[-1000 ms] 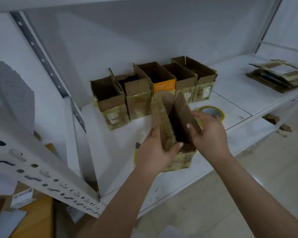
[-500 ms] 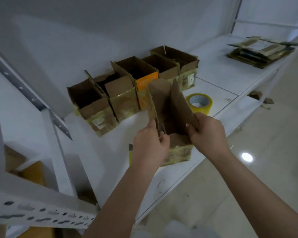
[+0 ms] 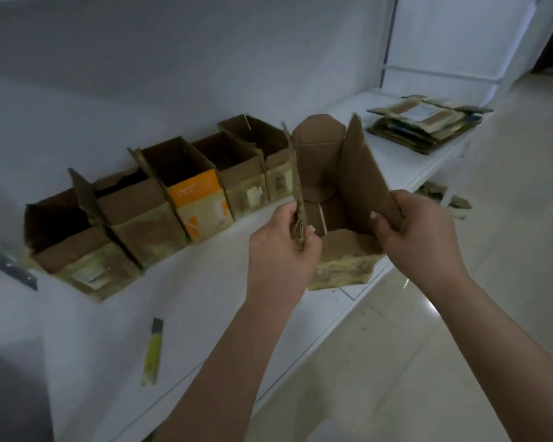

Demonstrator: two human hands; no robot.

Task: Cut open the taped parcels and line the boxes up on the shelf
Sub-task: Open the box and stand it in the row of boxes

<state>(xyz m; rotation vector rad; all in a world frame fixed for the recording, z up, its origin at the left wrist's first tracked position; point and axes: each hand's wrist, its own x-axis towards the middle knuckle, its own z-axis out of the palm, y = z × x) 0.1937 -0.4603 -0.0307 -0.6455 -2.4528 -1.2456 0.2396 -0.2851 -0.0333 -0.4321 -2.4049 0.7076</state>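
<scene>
We hold the open box (image 3: 339, 215) upright at the shelf (image 3: 205, 298) edge, right of the row of boxes (image 3: 160, 205). Our left hand (image 3: 283, 250) pinches its left flap, our right hand (image 3: 419, 231) grips the right flap. Inside we see only bare cardboard. The row's insides are too dark to read. A knife (image 3: 152, 352) lies nearer us.
</scene>
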